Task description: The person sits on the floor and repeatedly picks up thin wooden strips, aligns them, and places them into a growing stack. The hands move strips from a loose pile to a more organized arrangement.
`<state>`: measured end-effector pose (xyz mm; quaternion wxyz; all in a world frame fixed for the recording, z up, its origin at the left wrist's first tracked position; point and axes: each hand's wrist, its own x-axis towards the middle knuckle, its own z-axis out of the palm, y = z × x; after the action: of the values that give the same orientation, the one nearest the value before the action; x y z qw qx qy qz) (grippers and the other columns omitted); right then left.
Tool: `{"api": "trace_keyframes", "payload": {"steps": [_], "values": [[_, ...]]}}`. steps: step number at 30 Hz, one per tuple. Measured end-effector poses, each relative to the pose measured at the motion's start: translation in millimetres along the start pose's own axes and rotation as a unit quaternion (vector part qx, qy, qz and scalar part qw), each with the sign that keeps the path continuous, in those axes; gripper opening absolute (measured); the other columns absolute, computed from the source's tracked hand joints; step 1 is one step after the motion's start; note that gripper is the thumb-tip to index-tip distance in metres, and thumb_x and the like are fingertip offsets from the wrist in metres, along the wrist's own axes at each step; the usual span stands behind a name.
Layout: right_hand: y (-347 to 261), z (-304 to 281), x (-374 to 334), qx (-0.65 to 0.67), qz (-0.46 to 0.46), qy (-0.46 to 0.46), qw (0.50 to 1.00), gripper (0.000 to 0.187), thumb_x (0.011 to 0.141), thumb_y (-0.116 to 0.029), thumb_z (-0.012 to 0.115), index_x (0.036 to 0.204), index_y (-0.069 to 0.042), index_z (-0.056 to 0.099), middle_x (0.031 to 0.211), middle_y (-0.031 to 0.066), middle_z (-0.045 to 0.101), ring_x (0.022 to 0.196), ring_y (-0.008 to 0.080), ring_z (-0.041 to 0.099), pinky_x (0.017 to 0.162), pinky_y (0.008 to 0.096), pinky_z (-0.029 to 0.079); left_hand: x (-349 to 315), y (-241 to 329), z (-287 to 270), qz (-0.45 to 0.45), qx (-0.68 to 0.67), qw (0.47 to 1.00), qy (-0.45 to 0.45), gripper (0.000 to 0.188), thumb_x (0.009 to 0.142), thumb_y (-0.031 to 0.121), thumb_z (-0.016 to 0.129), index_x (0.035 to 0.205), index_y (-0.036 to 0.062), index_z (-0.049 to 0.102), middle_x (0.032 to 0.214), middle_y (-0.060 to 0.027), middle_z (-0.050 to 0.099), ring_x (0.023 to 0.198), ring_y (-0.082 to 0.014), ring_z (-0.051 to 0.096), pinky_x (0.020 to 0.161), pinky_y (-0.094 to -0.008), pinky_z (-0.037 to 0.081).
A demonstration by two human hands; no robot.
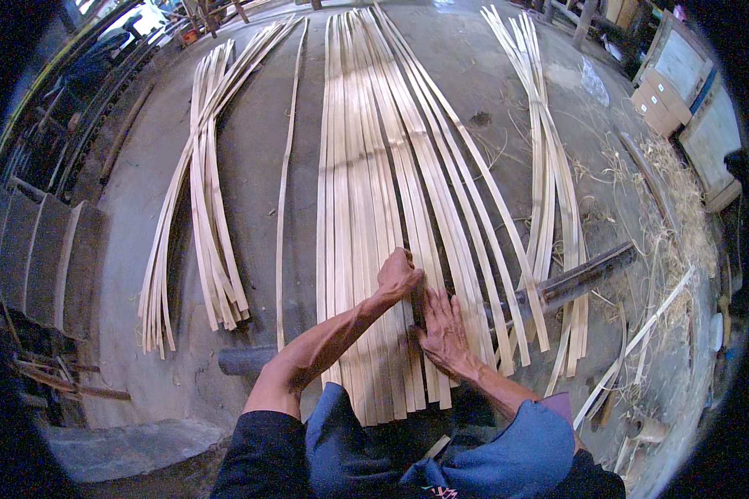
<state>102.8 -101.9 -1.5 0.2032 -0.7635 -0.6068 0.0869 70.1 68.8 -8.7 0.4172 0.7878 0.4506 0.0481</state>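
I see bright glare upper L, shadow bands across pale strips (354, 216). Fisheye bends edges; rim's blk w/ noise.

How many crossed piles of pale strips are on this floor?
2: the left-hand pile and the right-hand pile, one either side of the middle spread of strips. More could be hidden beyond the dark rim.

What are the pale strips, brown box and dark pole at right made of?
Pale strips: probably split bamboo or wood, smooth; long, thin, straw-coloured.
Brown box: likely cardboard, matte; plain tan sides.
Dark pole: perhaps wood or bamboo, worn; streaked surface leaves it open.
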Motion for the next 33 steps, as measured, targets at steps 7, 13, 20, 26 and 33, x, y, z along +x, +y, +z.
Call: {"api": "trace_keyframes", "payload": {"steps": [7, 13, 20, 26, 33], "values": [[-2.0, -11.9, 10.2, 0.100, 0.088, -0.038, 0.990, 0.059, 0.071, -0.019, 0.055, 0.124, 0.002, 0.037, 0.131, 0.0216, 0.033, 0.121, 0.0361, 0.030, 0.100, 0.0460, 0.025, 4.7, -6.0, -1.9, 0.037, -0.109, 0.993, 0.017, 0.044, 0.073, 0.026, 0.066, 0.102, -0.0014, 0.047, 0.085, -0.0161, 0.058, 0.077, -0.0226, 0.058, 0.068, -0.0328, 0.048], [-15.1, -5.9, 13.8, 0.292, 0.099, 0.109, 0.945, 0.057, 0.077, -0.006, 0.050, 0.130, 0.002, 0.029, 0.102, 0.0165, 0.053, 0.086, 0.0200, 0.055, 0.067, 0.0309, 0.047, -8.3, -10.5, -10.8, 0.095, -0.228, 0.969, -0.008, 0.048, 0.072, 0.021, 0.060, 0.109, -0.0051, 0.041, 0.085, -0.0164, 0.057, 0.071, -0.0194, 0.056, 0.062, -0.0305, 0.047], [-42.6, -25.3, 1.6, 0.639, 0.287, 0.047, 0.712, 0.057, 0.082, -0.004, 0.045, 0.134, -0.001, 0.020, 0.067, 0.0025, 0.051, 0.046, 0.0085, 0.048, 0.040, 0.0221, 0.040, -23.7, -11.7, -21.3, 0.120, -0.222, 0.967, -0.033, 0.037, 0.084, 0.019, 0.049, 0.115, 0.0010, 0.042, 0.089, -0.0162, 0.059, 0.079, -0.0236, 0.058, 0.072, -0.0349, 0.045], [-23.2, -12.6, 21.5, 0.625, 0.263, 0.048, 0.733, 0.057, 0.081, -0.001, 0.047, 0.133, 0.000, 0.023, 0.065, 0.0027, 0.052, 0.046, 0.0094, 0.048, 0.039, 0.0232, 0.040, -49.4, -39.2, -16.8, 0.302, 0.234, 0.924, -0.029, 0.062, 0.079, 0.047, 0.048, 0.126, 0.0064, 0.036, 0.133, -0.0158, 0.031, 0.123, -0.0353, 0.027, 0.101, -0.0504, 0.018], [-15.6, -3.6, 7.7, 0.412, 0.214, -0.019, 0.886, 0.051, 0.083, -0.011, 0.048, 0.129, 0.002, 0.031, 0.068, 0.0100, 0.059, 0.047, 0.0116, 0.054, 0.041, 0.0250, 0.045, -52.0, -57.8, -11.0, 0.335, 0.266, 0.902, -0.061, 0.077, 0.077, 0.057, 0.045, 0.134, 0.0093, 0.025, 0.141, -0.0176, 0.015, 0.129, -0.0384, 0.012, 0.102, -0.0548, 0.008]]}}
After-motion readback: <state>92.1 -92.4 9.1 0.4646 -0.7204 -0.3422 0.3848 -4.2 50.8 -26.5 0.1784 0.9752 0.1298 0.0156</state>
